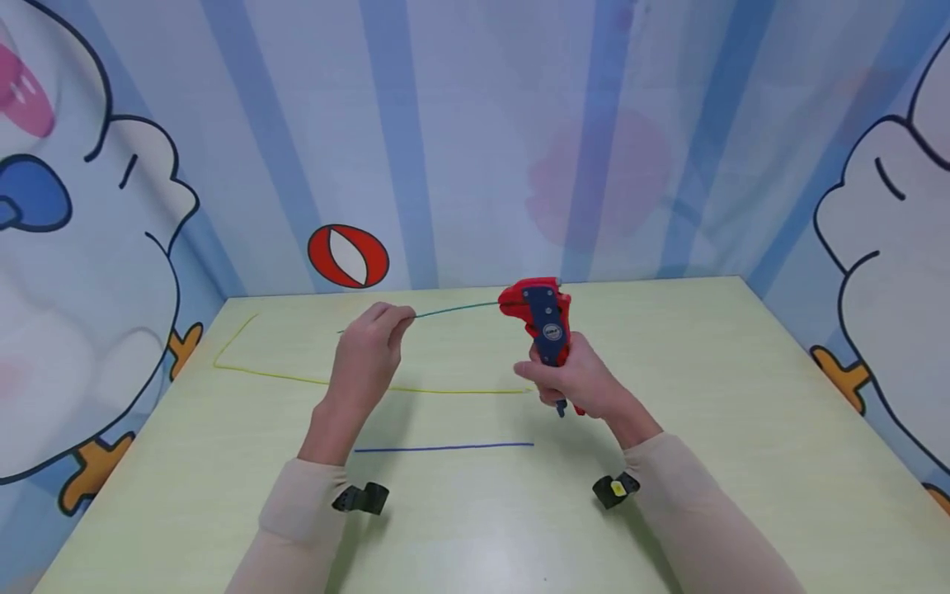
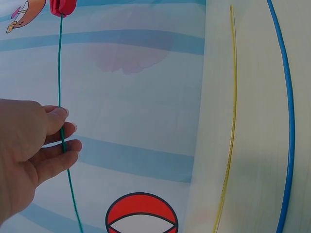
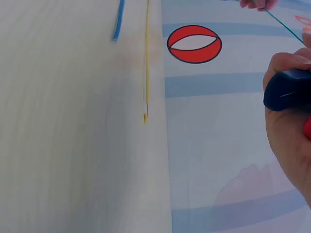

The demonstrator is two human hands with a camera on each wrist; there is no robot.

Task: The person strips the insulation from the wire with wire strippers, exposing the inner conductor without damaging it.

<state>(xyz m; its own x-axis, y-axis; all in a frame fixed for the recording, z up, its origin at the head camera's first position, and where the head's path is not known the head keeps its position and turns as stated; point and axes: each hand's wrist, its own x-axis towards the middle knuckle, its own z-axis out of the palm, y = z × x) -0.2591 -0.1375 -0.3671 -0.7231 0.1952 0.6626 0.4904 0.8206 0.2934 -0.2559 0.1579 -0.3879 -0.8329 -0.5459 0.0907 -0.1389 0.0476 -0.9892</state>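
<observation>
My left hand [image 1: 367, 355] pinches a thin green wire [image 1: 456, 310] between thumb and fingers, above the table. In the left wrist view the green wire [image 2: 60, 77] runs straight from the fingers up to a red tool head [image 2: 63, 7], and its tail hangs past them. A red and dark blue pistol-grip wire stripper [image 1: 547, 318] is gripped by my right hand [image 1: 590, 379], nose pointing left. The wire's right end meets that nose; its very tip is hidden there. Only the dark handle end [image 3: 289, 90] and part of the red handle show in the right wrist view.
A bent yellow wire [image 1: 460, 392] lies on the pale table [image 1: 705, 495] beneath the hands, a short yellow piece [image 3: 145, 119] at its right end. Nearer lies a straight blue wire [image 1: 445, 448]. A blue striped cartoon backdrop [image 1: 475, 165] encloses the back and sides.
</observation>
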